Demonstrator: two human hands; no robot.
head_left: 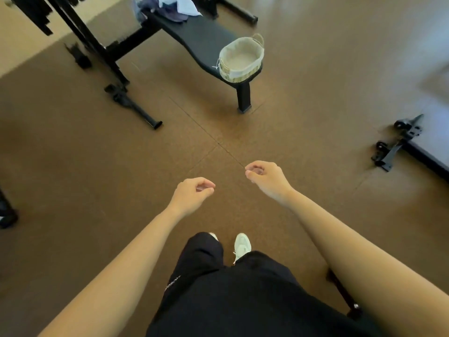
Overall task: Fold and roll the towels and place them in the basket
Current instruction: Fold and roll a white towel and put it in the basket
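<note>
A pile of towels (177,7), light blue and dark blue, lies at the far end of a black padded bench (201,37). An oval woven basket (241,60) with a pale cloth lining stands on the bench's near end and holds nothing. My left hand (193,192) and my right hand (264,176) hang in front of me above the brown floor, well short of the bench. Both have loosely curled fingers and hold nothing.
The bench's black leg (244,97) stands on the brown mat floor. Black gym frame parts stand at the left (97,45), a floor bar (136,108) lies near them, and another black frame (398,142) lies at the right. My legs and white shoes (241,244) are below.
</note>
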